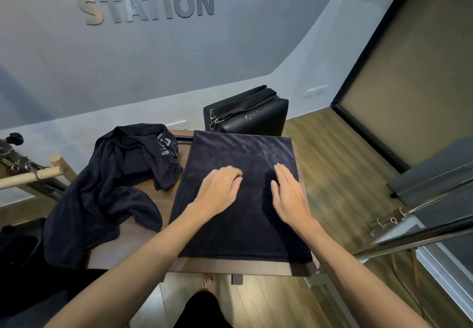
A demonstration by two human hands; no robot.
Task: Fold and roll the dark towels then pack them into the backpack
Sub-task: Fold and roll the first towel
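We saw one dark towel (240,199) laid flat on the right half of the table (230,267), its near edge just short of the table's front rim and its far edge reaching toward the backpack (247,114). Both hands rested on top of it. The left hand (220,190) lay palm down near the towel's middle, its fingers bent slightly at the knuckles and pressing the cloth, gripping nothing. The right hand (289,194) lay beside it, apart from it, with fingers straight and close together, flat on the towel near its right edge. Neither hand pinched or lifted any fabric. A second dark towel (107,194) sat crumpled on the left half of the table, just beside the flat one, with part of it hanging over the left edge and pale printed lettering showing on its far fold. The black backpack stood upright beyond the table's far edge, against the grey wall (128,58), with a strap across its top and a metal clip at its left side. We could not tell whether it was open. Grey letters (151,7) on the wall read "STATION".
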